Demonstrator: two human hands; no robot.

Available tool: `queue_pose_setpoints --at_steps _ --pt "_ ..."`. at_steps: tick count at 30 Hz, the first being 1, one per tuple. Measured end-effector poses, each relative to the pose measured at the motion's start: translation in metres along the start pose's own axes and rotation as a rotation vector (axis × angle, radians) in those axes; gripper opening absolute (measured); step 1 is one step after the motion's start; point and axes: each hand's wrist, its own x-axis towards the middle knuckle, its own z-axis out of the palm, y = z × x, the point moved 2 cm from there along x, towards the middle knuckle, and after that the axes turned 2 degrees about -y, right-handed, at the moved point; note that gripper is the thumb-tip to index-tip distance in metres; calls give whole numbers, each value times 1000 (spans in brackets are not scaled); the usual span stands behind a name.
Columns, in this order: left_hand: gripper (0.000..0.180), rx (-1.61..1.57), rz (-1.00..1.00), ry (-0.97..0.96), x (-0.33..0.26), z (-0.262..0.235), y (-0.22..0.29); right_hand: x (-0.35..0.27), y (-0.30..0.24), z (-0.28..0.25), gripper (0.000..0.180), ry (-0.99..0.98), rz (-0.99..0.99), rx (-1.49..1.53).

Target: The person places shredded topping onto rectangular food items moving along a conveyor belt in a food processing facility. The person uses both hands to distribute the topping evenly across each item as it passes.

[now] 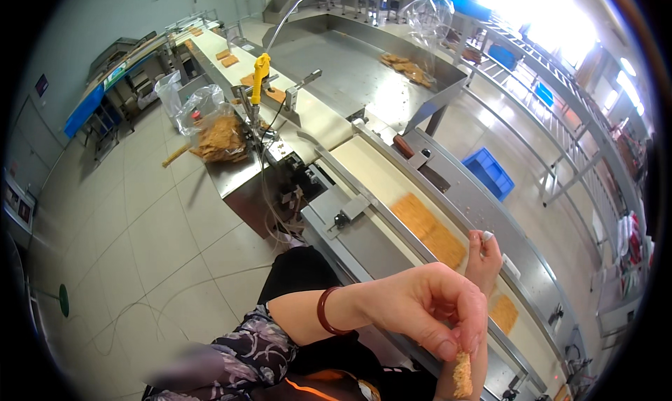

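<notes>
My left hand [427,310], with a dark red bracelet at the wrist, reaches across from the lower left. Its thumb and fingers pinch a short golden, crumbly food strip [462,375]. Partly behind it, my right hand [483,262] is raised at the far rail of the conveyor, its fingers curled together. Something white shows at one of its fingertips; whether it grips anything is hidden. Beside the hands, a flat golden food slab [428,229] lies on the cream conveyor belt [364,166]. Nearer me on the belt is another golden piece [504,313].
Metal rails edge the conveyor. Ahead stand a yellow spray gun [260,78] on a hose and a plastic bag of golden pieces [220,138]. Beyond is a steel tray table [336,58] with more pieces. A blue crate [488,173] sits on the floor at right, near a metal rack [560,86].
</notes>
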Motion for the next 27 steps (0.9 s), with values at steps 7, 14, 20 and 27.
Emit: queue_pose_setpoints --at_steps 7,14,20,27 --pt "17 -15 1 -9 1 -1 -3 0 5 0 17 -2 45 28" --pt "17 2 9 -9 0 0 0 1 3 0 17 -7 1 -24" --pt "16 -14 -57 29 -2 -3 -4 0 5 -1 17 14 -14 -20" --pt "16 -15 -65 35 -1 -2 -7 1 7 1 17 -8 -13 -1"
